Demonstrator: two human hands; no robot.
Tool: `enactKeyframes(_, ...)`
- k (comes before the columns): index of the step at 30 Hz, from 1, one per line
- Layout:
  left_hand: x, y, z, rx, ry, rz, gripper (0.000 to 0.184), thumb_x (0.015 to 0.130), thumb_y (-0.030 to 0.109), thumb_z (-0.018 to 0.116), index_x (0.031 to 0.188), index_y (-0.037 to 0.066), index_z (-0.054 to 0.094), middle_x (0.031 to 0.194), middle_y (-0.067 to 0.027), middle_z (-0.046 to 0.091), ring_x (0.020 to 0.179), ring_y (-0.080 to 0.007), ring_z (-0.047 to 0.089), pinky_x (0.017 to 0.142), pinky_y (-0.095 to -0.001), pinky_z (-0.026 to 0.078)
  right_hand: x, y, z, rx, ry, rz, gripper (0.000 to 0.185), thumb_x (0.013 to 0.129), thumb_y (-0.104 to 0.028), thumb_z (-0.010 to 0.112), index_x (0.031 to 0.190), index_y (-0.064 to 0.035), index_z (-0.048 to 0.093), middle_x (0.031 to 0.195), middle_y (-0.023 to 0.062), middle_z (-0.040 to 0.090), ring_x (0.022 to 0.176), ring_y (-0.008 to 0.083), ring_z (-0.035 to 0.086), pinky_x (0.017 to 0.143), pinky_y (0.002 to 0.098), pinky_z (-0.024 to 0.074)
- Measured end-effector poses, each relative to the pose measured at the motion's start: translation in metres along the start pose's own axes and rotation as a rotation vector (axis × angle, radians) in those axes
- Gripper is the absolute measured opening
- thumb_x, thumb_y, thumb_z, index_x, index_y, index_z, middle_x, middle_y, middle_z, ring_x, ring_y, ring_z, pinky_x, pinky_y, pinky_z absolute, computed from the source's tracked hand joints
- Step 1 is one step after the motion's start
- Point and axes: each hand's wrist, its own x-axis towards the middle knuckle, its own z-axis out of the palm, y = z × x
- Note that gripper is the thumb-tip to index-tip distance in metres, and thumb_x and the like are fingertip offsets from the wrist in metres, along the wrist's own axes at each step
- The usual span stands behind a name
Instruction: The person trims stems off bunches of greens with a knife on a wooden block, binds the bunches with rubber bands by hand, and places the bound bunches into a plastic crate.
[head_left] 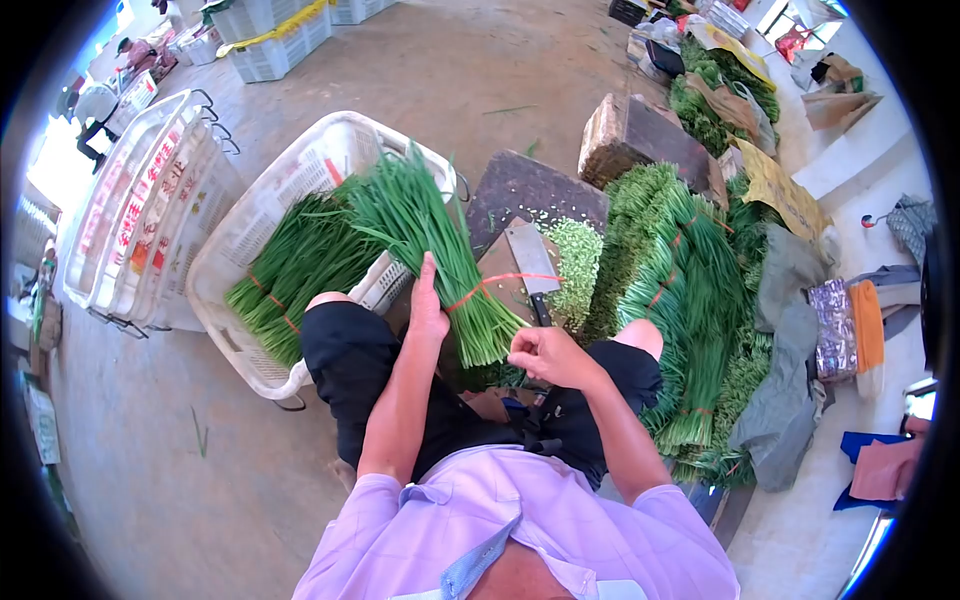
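My left hand supports a bunch of green garlic chives from its left side, thumb pointing up along the leaves; its other fingers are mostly hidden by the bunch. An orange-red band circles the bunch near the cut stems, one end trailing right. At those pale stem ends my right hand has its fingers pinched together; whatever lies in them is too small to make out. Beyond the bunch, a cleaver with a black handle rests on a board beside chopped stem bits.
More tied chives lie in a white plastic basket at left. Stacked white crates stand farther left. To the right are heaped chive bunches, a dark block and grey cloth.
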Motion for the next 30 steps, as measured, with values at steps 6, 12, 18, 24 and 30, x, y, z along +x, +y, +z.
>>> enactKeyframes(6, -0.001, 0.001, 0.000, -0.056, 0.000, 0.026, 0.052, 0.098, 0.049, 0.058, 0.130, 0.008, 0.059, 0.123, -0.0084, 0.067, 0.108, -0.0252, 0.065, 0.099, -0.0442, 0.051, 0.038, 0.022, 0.013, -0.415, 0.583, -0.482, 0.018, 0.089, -0.016, 0.068, 0.097, -0.0022, 0.061, 0.086, 0.0121, 0.062, 0.081, 0.0279, 0.063, 0.071, 0.0373, 0.0498)
enactKeyframes(12, -0.001, 0.006, -0.006, -0.019, 0.040, 0.065, 0.055, 0.097, 0.051, 0.058, 0.130, 0.008, 0.059, 0.122, -0.0084, 0.067, 0.107, -0.0251, 0.065, 0.098, -0.0438, 0.051, 0.018, 0.001, -0.006, 0.298, 0.285, -0.333, 0.004, 0.094, -0.006, 0.063, 0.093, -0.0021, 0.062, 0.079, 0.0039, 0.061, 0.063, 0.0130, 0.058, 0.057, 0.0288, 0.0483)
enactKeyframes(18, 0.008, 0.010, -0.009, -0.127, 0.080, 0.123, 0.057, 0.096, 0.049, 0.062, 0.131, 0.005, 0.056, 0.125, -0.0070, 0.064, 0.112, -0.0226, 0.063, 0.099, -0.0412, 0.050, -0.027, -0.008, -0.046, 0.798, 0.753, -0.635, 0.009, 0.095, 0.001, 0.060, 0.090, -0.0047, 0.065, 0.078, 0.0041, 0.061, 0.064, 0.0112, 0.057, 0.058, 0.0250, 0.0495)
enactKeyframes(24, 0.014, 0.006, -0.015, -0.128, 0.081, 0.176, 0.058, 0.096, 0.045, 0.064, 0.136, 0.006, 0.052, 0.128, -0.0063, 0.062, 0.113, -0.0231, 0.062, 0.099, -0.0415, 0.049, -0.008, 0.083, -0.021, -0.527, 0.008, -0.445, 0.021, 0.088, -0.016, 0.073, 0.103, -0.0016, 0.069, 0.085, 0.0072, 0.069, 0.081, 0.0116, 0.064, 0.072, 0.0289, 0.0523)
enactKeyframes(30, 0.006, -0.006, -0.007, -0.034, -0.033, 0.159, 0.052, 0.098, 0.036, 0.064, 0.138, 0.007, 0.049, 0.125, -0.0063, 0.062, 0.110, -0.0208, 0.062, 0.094, -0.0395, 0.052, 0.067, -0.019, 0.012, 0.033, 0.516, -0.442, 0.025, 0.086, -0.018, 0.074, 0.103, -0.0017, 0.066, 0.083, 0.0105, 0.068, 0.074, 0.0229, 0.066, 0.067, 0.0341, 0.0515)
